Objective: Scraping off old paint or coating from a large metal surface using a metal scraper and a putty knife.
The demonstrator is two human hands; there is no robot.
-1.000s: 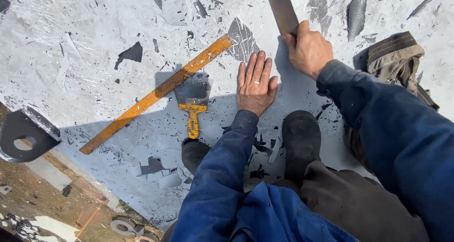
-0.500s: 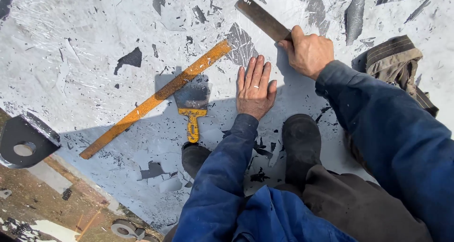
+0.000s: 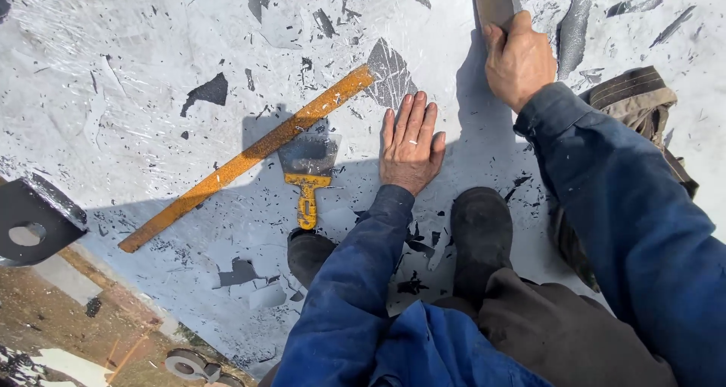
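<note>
I watched the left hand [image 3: 411, 147] lie flat on the painted grey surface [image 3: 136, 69], fingers straight and close together, gripping nothing. It had not shifted from where it lay half a second before. The right hand [image 3: 518, 58] was closed around the lower end of a flat metal bar [image 3: 491, 1], whose far end ran out past the top edge of the view. That bar was what had changed: half a second earlier it slanted up and to the left from the fist, and now it stood nearly straight up the surface from the hand, much as it had a full second before.

Just left of the open hand lay a scraper [image 3: 308, 171] with a yellow handle, its wide blade pointing toward the top edge of the surface. Touching or crossing the blade's upper corner was a long rusty orange bar [image 3: 249, 156], running diagonally from near the lower left edge up toward the middle. Neither had moved.

Two dark boots [image 3: 480, 232] stood on the surface below the hands. A brown glove [image 3: 631, 100] lay by the right sleeve, and a dark metal bracket [image 3: 30, 221] with a round hole sat at the left edge.
</note>
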